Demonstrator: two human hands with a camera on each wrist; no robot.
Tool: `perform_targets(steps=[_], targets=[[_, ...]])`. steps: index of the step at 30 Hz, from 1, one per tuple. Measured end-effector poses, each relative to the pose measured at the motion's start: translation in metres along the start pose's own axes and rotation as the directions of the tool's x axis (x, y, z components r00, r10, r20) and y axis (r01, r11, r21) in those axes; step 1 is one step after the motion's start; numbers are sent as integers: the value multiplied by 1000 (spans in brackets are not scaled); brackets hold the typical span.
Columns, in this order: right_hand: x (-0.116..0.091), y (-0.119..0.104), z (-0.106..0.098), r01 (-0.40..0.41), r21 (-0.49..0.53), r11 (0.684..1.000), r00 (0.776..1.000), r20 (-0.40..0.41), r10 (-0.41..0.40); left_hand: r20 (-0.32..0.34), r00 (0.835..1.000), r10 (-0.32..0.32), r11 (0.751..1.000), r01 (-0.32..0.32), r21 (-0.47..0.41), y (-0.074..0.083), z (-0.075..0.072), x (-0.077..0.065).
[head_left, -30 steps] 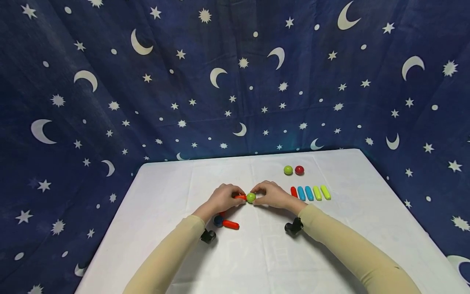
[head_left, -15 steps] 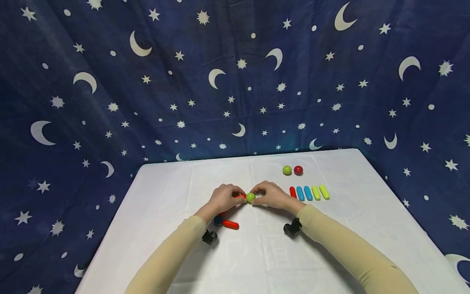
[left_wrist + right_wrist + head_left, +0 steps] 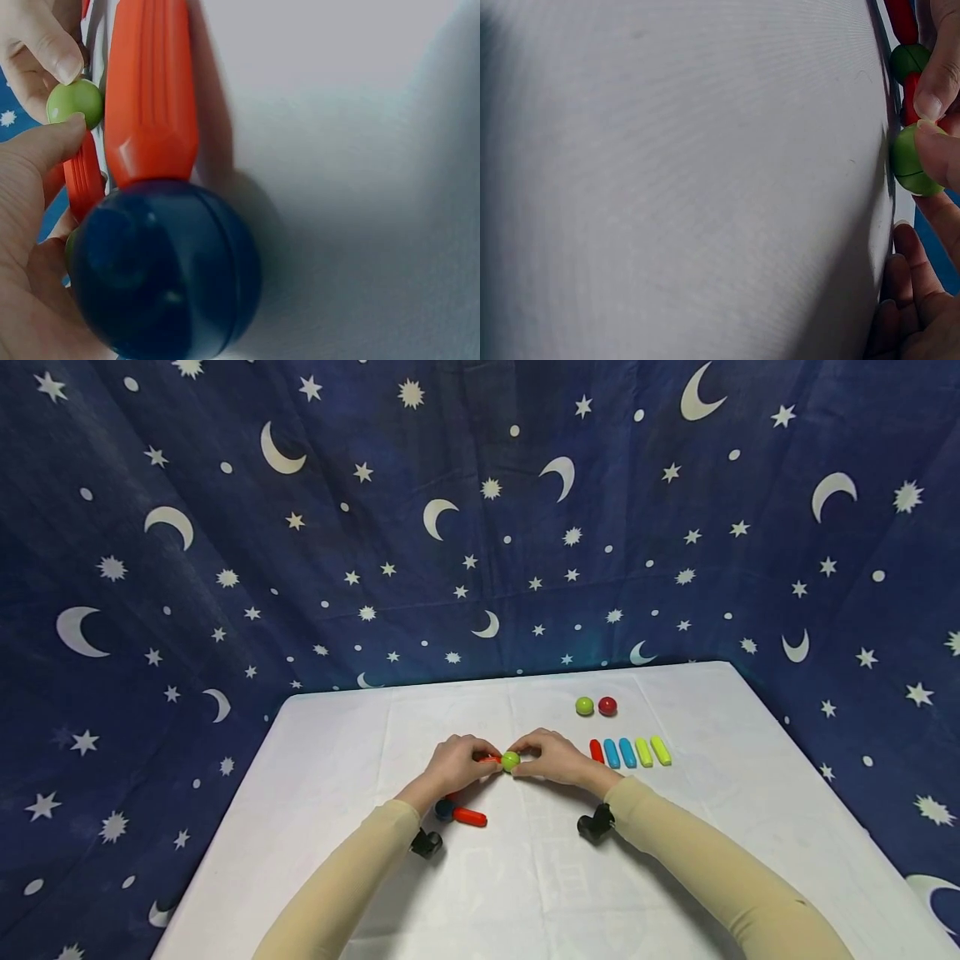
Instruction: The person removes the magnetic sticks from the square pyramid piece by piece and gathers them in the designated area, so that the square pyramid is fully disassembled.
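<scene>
In the head view my left hand (image 3: 454, 764) grips a red rod (image 3: 489, 759) at mid-table. My right hand (image 3: 553, 758) pinches a green ball (image 3: 510, 762) at that rod's right end. A second green ball (image 3: 907, 63) sits at the rod's other end in the right wrist view, partly covered by the left hand, with another red rod (image 3: 901, 19) beyond it. Nearer my left wrist, a dark blue ball (image 3: 165, 270) has a red rod (image 3: 151, 90) joined to it. How these parts link under the left hand is hidden.
Right of the hands, a row holds a red rod (image 3: 597, 751), two blue rods (image 3: 619, 753) and two yellow rods (image 3: 652, 752). Behind them lie a green ball (image 3: 584, 706) and a red ball (image 3: 607, 706). A starry curtain (image 3: 480, 527) rises behind the white table (image 3: 600, 893).
Both hands keep their hold on the rod and green ball, with hardly any movement. The whole head view has shifted slightly.
</scene>
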State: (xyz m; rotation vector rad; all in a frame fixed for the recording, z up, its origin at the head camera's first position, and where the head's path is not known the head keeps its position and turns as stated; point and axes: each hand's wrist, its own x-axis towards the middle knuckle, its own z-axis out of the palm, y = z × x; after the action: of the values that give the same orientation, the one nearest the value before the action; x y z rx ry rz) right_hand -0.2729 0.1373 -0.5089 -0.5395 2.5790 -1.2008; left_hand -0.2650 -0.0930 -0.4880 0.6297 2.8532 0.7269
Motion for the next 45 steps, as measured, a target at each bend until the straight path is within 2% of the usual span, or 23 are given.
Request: perform_targets(steps=[23,45], targets=[[2,1,-8,-3,-14,1000,1000,-14,3,13,1000,20,1000,-20,5,1,-3,12],[-2,2,4,-18,-16,1000,1000,-21,17,32,999,-8,1000,9,-28,-2,3,3]])
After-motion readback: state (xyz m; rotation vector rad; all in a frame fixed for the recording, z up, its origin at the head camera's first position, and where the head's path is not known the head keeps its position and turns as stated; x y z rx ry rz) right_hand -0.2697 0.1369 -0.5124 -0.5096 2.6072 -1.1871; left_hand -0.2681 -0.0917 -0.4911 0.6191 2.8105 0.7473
